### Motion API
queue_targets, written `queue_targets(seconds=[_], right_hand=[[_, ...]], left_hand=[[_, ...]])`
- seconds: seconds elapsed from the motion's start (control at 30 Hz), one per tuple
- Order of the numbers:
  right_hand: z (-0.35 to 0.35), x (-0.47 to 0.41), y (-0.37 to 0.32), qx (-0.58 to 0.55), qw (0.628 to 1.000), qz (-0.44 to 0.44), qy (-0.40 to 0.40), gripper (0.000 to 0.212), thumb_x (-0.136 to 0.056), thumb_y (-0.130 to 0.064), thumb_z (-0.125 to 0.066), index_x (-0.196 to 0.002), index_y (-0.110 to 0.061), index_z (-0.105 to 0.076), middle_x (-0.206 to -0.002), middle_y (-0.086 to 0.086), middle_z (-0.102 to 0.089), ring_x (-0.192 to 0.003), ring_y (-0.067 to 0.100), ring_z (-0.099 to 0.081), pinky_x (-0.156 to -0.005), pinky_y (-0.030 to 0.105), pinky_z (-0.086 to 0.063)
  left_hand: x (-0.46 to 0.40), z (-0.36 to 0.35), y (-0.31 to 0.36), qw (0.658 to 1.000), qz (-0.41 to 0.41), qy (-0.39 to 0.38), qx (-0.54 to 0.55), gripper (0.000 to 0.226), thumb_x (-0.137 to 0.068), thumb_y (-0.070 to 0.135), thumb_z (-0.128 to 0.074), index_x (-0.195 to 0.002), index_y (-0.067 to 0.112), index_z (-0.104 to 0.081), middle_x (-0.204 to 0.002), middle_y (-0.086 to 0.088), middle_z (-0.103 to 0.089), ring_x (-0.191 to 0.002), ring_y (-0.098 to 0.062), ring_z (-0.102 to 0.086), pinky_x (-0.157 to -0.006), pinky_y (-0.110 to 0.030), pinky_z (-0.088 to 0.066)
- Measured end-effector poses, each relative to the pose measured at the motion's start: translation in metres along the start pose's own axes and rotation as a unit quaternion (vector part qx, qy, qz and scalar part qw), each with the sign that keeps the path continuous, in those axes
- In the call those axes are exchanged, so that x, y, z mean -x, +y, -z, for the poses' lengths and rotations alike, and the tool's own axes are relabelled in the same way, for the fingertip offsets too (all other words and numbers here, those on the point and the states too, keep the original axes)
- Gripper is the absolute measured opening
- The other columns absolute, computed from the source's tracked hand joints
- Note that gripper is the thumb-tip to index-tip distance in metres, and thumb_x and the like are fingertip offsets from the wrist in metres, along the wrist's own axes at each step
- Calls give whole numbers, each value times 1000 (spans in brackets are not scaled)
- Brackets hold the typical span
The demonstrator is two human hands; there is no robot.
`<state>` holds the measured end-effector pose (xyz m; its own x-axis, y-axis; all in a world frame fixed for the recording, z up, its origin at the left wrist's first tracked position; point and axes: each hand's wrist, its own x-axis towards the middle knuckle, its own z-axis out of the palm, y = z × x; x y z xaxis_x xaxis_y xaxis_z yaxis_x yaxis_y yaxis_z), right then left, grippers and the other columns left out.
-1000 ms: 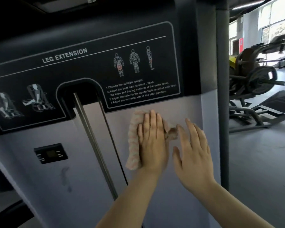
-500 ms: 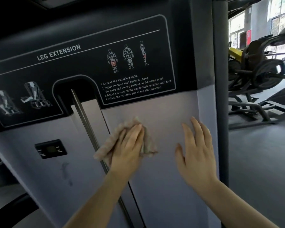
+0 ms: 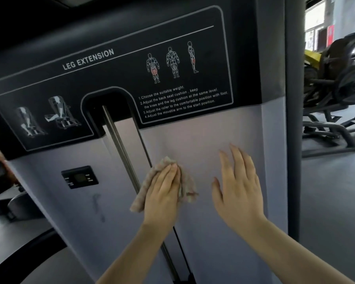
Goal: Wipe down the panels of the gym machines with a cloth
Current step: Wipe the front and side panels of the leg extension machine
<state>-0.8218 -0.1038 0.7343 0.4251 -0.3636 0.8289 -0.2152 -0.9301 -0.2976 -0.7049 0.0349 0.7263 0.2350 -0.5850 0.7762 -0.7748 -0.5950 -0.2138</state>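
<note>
Pressing flat with straight fingers, the left hand [image 3: 162, 193] pins the pinkish cloth [image 3: 186, 186] against the grey panel [image 3: 203, 140], just right of the steel guide rod [image 3: 121, 148]; cloth shows past the hand on both sides. Further right of the rod, the right hand [image 3: 238, 189] lies open, fingers spread, on the same panel, apart from the cloth.

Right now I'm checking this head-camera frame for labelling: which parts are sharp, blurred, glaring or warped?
Head view: the LEG EXTENSION label and its instruction text read sharp; the weight machine at the right edge is smeared by blur; the window behind it is blown out; the grey panel is softly and evenly lit; straight edges bow from the wide-angle lens; the left hand on the cloth is slightly soft.
</note>
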Motion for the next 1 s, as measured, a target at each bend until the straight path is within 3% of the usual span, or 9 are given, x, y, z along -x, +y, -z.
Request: queue_targets(seconds=[0.17,0.23,0.33,0.47,0.57,0.67,0.8,0.9,1.0], right_hand=[[-2,-7,-5,-24,999,-24,14,58,-79,-20,-60,-131,-5,-41,-137,24,-43,-126,36,-30,-96,51,-43],[-4,-6,-7,-25,999,-28,13,57,-80,-21,-57,-132,-5,-41,-138,23,-42,-126,36,-31,-95,50,-43],[-6,0,-5,-15,1000,-16,-1,58,-79,-23,-56,-132,-5,-40,-137,24,-44,-125,35,-30,-95,51,-45],[-3,-2,-2,-37,999,-22,16,49,-88,-30,-39,-132,-9,-37,-138,20,-44,-126,32,-32,-99,45,-41],[4,-7,2,-85,994,-47,40,46,-88,-27,-37,-132,-12,-36,-140,15,-44,-126,26,-33,-105,30,-28],[17,-9,11,-168,982,-72,56,49,-91,-25,-34,-138,-13,-36,-143,8,-41,-127,14,-36,-103,21,-30],[39,-11,30,-274,953,-93,86,53,-92,-22,-32,-143,-34,-22,-144,-5,-31,-121,-26,-21,-93,-4,-23],[52,-13,46,-223,958,-108,142,50,-90,-27,-30,-139,-34,-27,-149,5,-25,-128,-8,-25,-101,9,-26],[59,-18,58,-126,966,-113,194,45,-86,-18,-36,-131,-21,-40,-146,7,-25,-124,23,-32,-100,33,-31]], left_hand=[[-50,15,7,996,-4,88,-13,57,-76,26,-51,-124,-5,-51,-126,-18,-55,-122,-25,-38,-108,-39,-31],[-35,5,10,998,-10,68,-9,54,-74,18,-64,-121,-8,-54,-125,-21,-56,-122,-26,-37,-111,-36,-24],[1,-6,15,1000,-12,-3,-1,80,-60,11,-84,-128,-2,-44,-134,-14,-44,-125,-25,-36,-114,-32,-15],[-48,6,33,998,-29,34,38,59,-82,25,-50,-133,1,-35,-139,-14,-41,-130,-23,-31,-114,-31,-11],[-87,15,61,991,-18,70,110,53,-87,26,-43,-133,-1,-43,-137,-18,-47,-132,-21,-29,-115,-30,-11],[-98,23,95,961,62,97,252,45,-89,26,-41,-124,-1,-51,-125,-22,-56,-123,-31,-48,-107,-46,-37],[-113,34,138,936,62,61,342,51,-86,37,-31,-125,8,-49,-123,-16,-57,-117,-29,-53,-104,-50,-40],[-123,28,158,956,40,104,271,45,-88,31,-37,-130,16,-35,-131,-17,-53,-124,-25,-48,-106,-49,-36],[-129,16,162,983,6,95,160,54,-89,36,-33,-134,7,-44,-140,-13,-44,-132,-20,-36,-111,-32,-26]])
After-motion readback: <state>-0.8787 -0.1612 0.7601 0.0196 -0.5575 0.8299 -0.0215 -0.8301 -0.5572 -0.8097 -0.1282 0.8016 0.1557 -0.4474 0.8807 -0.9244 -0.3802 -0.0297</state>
